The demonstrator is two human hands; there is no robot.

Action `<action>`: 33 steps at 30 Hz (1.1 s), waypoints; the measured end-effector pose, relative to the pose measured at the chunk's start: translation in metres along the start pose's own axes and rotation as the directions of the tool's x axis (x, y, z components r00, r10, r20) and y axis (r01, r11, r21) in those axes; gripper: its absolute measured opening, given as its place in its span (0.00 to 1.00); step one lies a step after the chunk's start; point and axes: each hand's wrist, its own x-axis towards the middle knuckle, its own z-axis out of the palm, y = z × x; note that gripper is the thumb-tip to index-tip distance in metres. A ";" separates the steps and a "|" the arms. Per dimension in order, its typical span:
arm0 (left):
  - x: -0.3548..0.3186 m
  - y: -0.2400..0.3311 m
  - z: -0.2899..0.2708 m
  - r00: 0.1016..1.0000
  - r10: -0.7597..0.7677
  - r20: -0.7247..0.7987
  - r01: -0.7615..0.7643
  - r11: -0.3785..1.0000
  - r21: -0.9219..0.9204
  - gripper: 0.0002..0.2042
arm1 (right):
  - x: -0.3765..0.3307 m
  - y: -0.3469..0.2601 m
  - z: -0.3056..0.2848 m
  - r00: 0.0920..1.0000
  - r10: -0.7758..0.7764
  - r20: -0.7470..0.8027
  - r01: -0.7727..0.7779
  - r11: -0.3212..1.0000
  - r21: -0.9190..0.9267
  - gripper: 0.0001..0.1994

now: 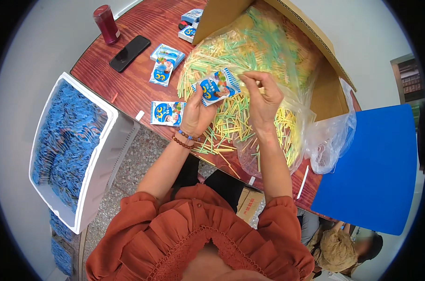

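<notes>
My left hand [198, 114] grips a small blue-and-white packet [216, 88] with colourful pictures, held up over the table's near part. Close by the packet's right end, my right hand [265, 96] is raised with thumb and forefinger pinched together. Whatever sits between those fingertips is too small to make out. Beneath both hands spreads a big heap of short, thin yellow and green sticks [231, 114], partly inside a clear plastic bag [294, 86]. One similar packet [167, 113] lies left of my left wrist, and a few overlapping packets [163, 70] lie farther back.
An open cardboard box [327, 96] stands behind the heap. At left is a white bin [102, 136] full of blue packets. A phone [130, 53], a red tumbler [107, 25] and small boxes [188, 33] are farther back. A blue panel [371, 168] is at right; another person [338, 248] sits lower right.
</notes>
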 end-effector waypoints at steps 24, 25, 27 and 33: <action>-0.009 0.061 -0.024 0.975 0.220 0.043 -0.206 0.803 0.559 0.21 | -0.001 0.027 0.068 0.784 0.323 0.530 -0.529 0.795 0.298 0.09; -0.011 0.072 -0.035 0.976 0.210 -0.049 -0.134 0.771 0.623 0.17 | -0.004 0.026 0.079 0.780 0.352 0.517 -0.560 0.762 0.326 0.09; -0.008 0.097 -0.054 0.964 0.248 -0.098 -0.091 0.654 0.751 0.14 | -0.005 0.030 0.104 0.761 0.373 0.530 -0.565 0.783 0.260 0.09; 0.023 0.157 -0.105 0.879 0.476 -0.007 -0.040 0.090 0.995 0.10 | -0.009 0.052 0.193 0.823 0.399 0.404 -0.432 0.902 -0.012 0.13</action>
